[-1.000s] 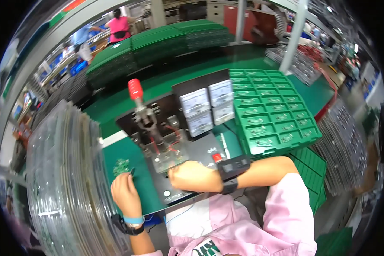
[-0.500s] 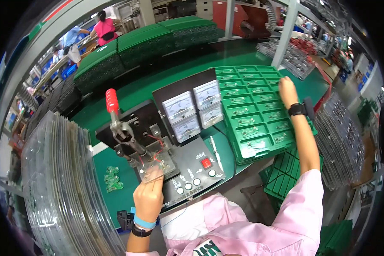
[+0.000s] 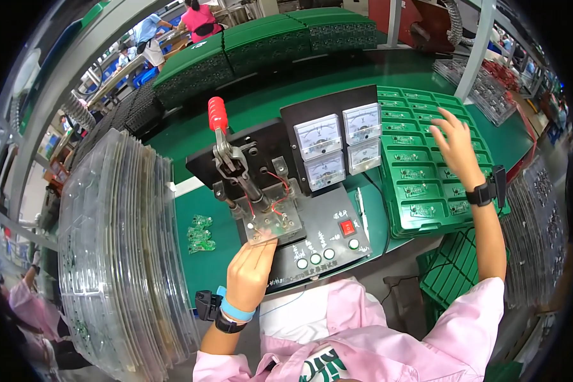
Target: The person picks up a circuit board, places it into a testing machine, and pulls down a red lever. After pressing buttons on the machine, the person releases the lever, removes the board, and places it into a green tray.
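My left hand [image 3: 251,270] is at the front of a black test fixture, its fingers pressed together at the edge of a clear plate [image 3: 274,224]. What they pinch, if anything, is hidden. Above the plate rises a toggle clamp with a red handle [image 3: 217,114], standing up; thin red wires run down to the plate. Over a green compartment tray [image 3: 420,227] on the right, my right hand [image 3: 457,149] hovers with fingers spread and nothing in them. Small green circuit boards [image 3: 416,189] lie in the tray's compartments.
Analog meters [image 3: 318,135] stand behind the control panel with its red switch [image 3: 346,227]. Several loose circuit boards [image 3: 200,234] lie left of the fixture. Clear plastic trays [image 3: 118,254] are stacked at the left. A pen [image 3: 361,207] lies beside the panel; green tray stacks [image 3: 267,48] line the back.
My right hand has moved from the tray's far right edge inward over its compartments, and its curled fingers have spread. My left hand stays at the clear plate. The whole view has shifted.
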A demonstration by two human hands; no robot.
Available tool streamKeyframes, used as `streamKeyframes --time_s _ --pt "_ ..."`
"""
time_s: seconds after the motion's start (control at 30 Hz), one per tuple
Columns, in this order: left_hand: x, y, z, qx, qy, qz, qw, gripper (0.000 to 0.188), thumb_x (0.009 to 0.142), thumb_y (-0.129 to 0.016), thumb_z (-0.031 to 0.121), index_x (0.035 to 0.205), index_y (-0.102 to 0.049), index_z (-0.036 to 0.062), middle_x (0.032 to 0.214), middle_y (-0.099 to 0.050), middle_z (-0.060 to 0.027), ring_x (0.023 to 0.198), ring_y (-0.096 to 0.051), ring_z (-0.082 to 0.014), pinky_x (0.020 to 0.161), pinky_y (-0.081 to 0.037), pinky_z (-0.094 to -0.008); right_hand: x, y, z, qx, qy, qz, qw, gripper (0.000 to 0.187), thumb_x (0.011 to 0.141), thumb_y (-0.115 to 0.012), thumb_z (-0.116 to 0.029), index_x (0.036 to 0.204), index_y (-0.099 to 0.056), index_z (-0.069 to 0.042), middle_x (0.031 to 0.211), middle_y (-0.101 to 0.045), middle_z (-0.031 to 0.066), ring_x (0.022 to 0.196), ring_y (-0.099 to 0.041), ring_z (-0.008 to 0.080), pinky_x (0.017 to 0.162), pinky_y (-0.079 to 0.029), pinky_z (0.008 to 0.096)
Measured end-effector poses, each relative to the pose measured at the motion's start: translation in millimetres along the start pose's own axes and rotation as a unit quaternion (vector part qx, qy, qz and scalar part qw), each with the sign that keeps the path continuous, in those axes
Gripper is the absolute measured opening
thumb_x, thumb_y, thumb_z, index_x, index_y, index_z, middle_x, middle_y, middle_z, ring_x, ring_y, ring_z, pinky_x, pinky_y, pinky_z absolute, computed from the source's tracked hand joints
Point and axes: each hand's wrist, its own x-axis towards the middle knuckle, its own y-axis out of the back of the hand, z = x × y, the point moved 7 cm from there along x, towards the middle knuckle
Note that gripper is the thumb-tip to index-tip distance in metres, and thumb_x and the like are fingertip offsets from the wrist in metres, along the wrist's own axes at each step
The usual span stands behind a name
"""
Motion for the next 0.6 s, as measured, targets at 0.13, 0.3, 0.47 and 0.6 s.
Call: streamKeyframes --time_s 0.13,0.3,0.47,0.6 --pt "-3.6 -1.8 -0.7 -0.014 -0.043 0.011 0.999 0.034 0.071 -0.059 -0.005 0.105 -0.065 -0.0050 0.103 -0.067 -0.0163 0.097 -0.065 -0.0311 0.085 -0.052 -0.0378 2.9 38.2 -141.7 0.091 0.182 0.050 0.978 0.026 0.091 -0.058 -0.020 0.111 -0.060 -0.004 0.137 -0.048 0.0137 0.126 -0.046 0.0344 0.109 -0.026 0.0559" --pt "1.2 -5.4 8.9 -0.006 -0.033 0.015 0.999 0.032 0.072 -0.060 -0.004 0.104 -0.064 -0.0061 0.102 -0.066 -0.0170 0.094 -0.065 -0.0308 0.085 -0.052 -0.0366 0.9 71.2 -267.4 0.215 0.334 0.107 0.911 0.041 0.086 -0.064 -0.025 0.121 -0.055 -0.006 0.135 -0.048 0.0198 0.123 -0.048 0.0355 0.106 -0.031 0.0539" --pt "6.2 -6.2 11.4 -0.039 -0.002 0.019 0.999 0.028 0.076 -0.062 -0.003 0.104 -0.064 -0.0052 0.101 -0.067 -0.0173 0.095 -0.065 -0.0329 0.085 -0.051 -0.0390 44.2 67.4 -325.4 0.326 0.272 -0.015 0.905 0.049 0.087 -0.063 -0.027 0.129 -0.048 -0.004 0.128 -0.051 0.0242 0.112 -0.053 0.0369 0.095 -0.042 0.0453" --pt "3.4 -2.3 18.8 -0.043 -0.009 0.038 0.998 0.025 0.077 -0.064 0.001 0.102 -0.065 -0.0050 0.102 -0.067 -0.0174 0.096 -0.064 -0.0331 0.086 -0.051 -0.0402 55.5 46.3 -340.7 0.438 0.159 -0.209 0.860 0.053 0.088 -0.062 -0.025 0.132 -0.044 -0.003 0.115 -0.059 0.0223 0.102 -0.057 0.0378 0.087 -0.047 0.0395"
